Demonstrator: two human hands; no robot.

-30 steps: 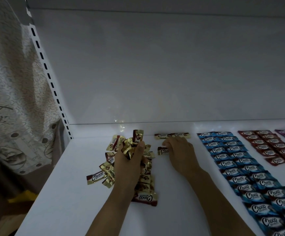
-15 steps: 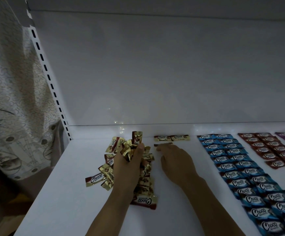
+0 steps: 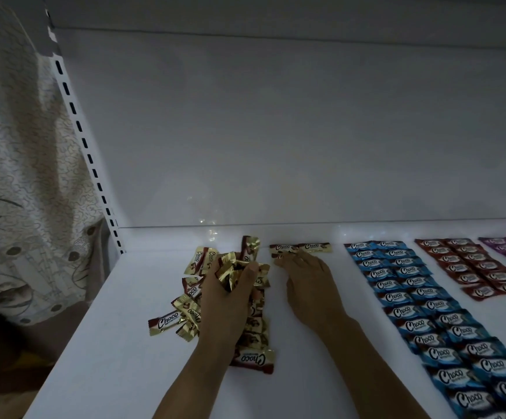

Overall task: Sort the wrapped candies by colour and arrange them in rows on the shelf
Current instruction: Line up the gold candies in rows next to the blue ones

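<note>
The left hand [image 3: 227, 297] clamps gold candies [image 3: 230, 270] over the pile [image 3: 185, 313]; right of the pile, the right hand [image 3: 309, 285] presses one candy [image 3: 277, 255] with straight fingers [image 3: 288, 263], blue rows [image 3: 412, 297] beyond.

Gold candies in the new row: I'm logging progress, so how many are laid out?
3: a left candy and a right candy end to end at the back of the shelf; a third candy in front, partly hidden under the right hand.

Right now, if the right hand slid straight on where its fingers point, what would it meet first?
The two gold-wrapped candies lying end to end just ahead of the right hand; its fingertips look almost on them, though depth is unclear.
</note>
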